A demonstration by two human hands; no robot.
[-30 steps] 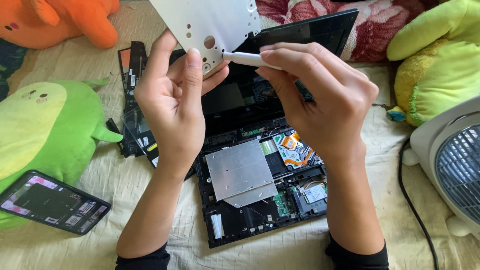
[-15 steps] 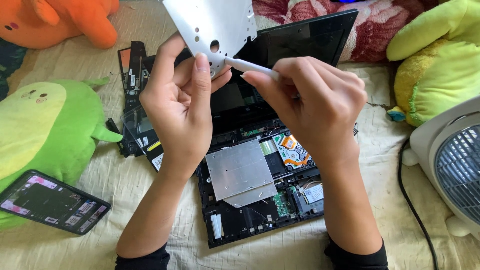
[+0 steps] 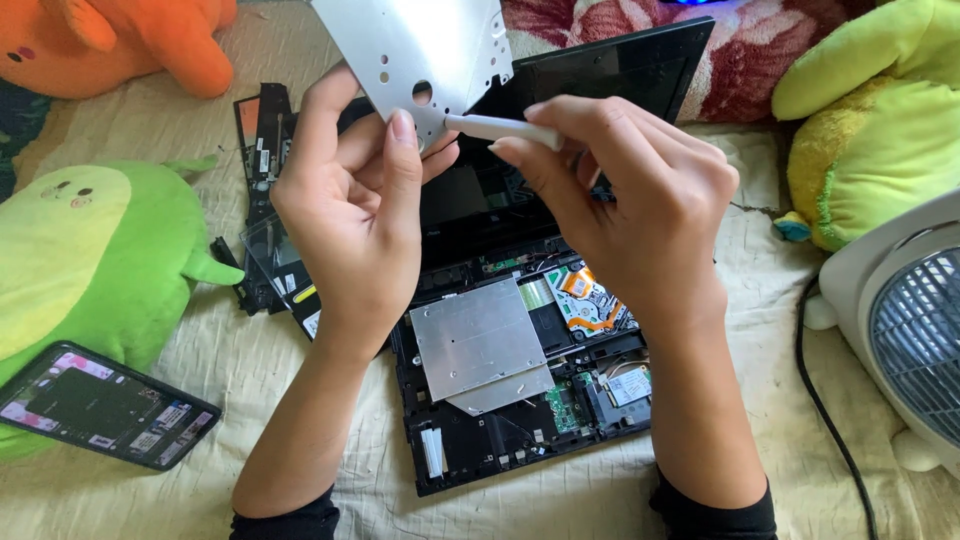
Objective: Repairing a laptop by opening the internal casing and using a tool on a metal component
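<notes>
My left hand point(image 3: 355, 210) holds a flat silver metal plate point(image 3: 420, 50) with several holes, raised above an opened black laptop point(image 3: 520, 370). My right hand point(image 3: 630, 210) grips a slim white tool point(image 3: 500, 127) whose tip touches the plate's lower edge beside my left thumb. Below my hands the laptop lies with its cover off, showing a silver drive point(image 3: 480, 340), a green circuit board point(image 3: 565, 405) and orange flex parts point(image 3: 585, 295). Its dark screen point(image 3: 610, 65) stands open behind.
Black laptop panels point(image 3: 265, 170) lie at the left. A dismantled phone point(image 3: 105, 405) rests on a green plush toy point(image 3: 90, 250). An orange plush point(image 3: 120, 40) sits top left, a yellow-green plush point(image 3: 880, 130) at right, a white fan point(image 3: 900, 330) with black cord point(image 3: 825, 400) beside it.
Both hands rose slightly with the metal plate, and the white tool's tip moved closer against the plate's lower edge.
</notes>
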